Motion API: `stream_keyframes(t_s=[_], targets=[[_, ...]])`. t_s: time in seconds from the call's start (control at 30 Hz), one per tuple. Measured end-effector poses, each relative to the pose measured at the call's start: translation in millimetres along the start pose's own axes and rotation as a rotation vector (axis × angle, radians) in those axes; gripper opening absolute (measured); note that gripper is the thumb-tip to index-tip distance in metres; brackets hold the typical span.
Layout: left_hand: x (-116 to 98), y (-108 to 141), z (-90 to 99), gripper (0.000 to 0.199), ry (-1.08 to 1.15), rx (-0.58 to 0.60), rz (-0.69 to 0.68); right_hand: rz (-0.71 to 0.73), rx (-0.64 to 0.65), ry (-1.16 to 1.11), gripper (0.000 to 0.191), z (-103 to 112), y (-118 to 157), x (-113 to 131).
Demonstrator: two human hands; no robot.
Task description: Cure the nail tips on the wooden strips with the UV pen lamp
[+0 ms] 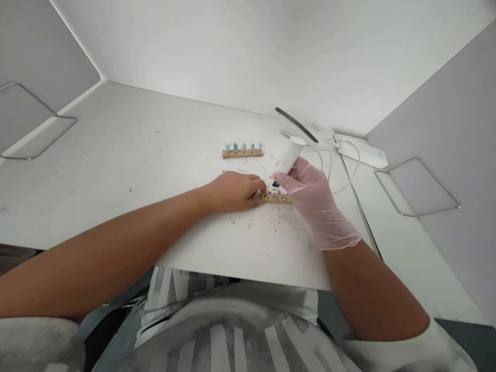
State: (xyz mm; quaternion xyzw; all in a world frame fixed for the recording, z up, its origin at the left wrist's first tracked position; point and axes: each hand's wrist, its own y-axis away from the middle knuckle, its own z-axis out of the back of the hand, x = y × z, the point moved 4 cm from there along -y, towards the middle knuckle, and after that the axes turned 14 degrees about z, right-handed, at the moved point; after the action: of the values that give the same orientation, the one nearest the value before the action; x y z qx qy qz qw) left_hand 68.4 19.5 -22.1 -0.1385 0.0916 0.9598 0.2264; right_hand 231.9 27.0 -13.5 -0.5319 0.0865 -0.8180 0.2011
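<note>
My bare left hand (242, 192) lies on the table with its fingers closed at the left end of a short wooden strip (279, 199). A row of small round metal studs runs along that strip. Its right end is hidden behind my right hand (310, 196), which wears a thin pink glove. The gloved fingers are wrapped round a white handheld device (290, 155), tilted, with a dark patch at its lower end just above the strip. Farther back stands a second wooden strip (243, 153) bearing several clear and blue nail tips on metal stands.
Dark specks and crumbs are scattered over the white table (116, 155). A black curved nail file (296, 124) lies by the back wall. At the right are a white power strip (362, 149) and a looping white cable (354, 173). Wire brackets (418, 186) stick out at both sides.
</note>
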Motion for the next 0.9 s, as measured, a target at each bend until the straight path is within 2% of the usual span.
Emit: stream_keyframes(t_s=[0.3,0.53,0.9], targets=[[2,-2,-0.8,0.032,0.016,0.011,0.033,0.012,-0.027,-0.020,0.025,1,-2,0],[3,2,-1.1,0.031,0.004,-0.007,0.020,-0.015,-0.029,-0.077,0.034,2,-8,-5],[3,6,-0.7,0.024,-0.024,-0.009,0.017,0.012,-0.064,-0.102,0.029,10,-15,2]])
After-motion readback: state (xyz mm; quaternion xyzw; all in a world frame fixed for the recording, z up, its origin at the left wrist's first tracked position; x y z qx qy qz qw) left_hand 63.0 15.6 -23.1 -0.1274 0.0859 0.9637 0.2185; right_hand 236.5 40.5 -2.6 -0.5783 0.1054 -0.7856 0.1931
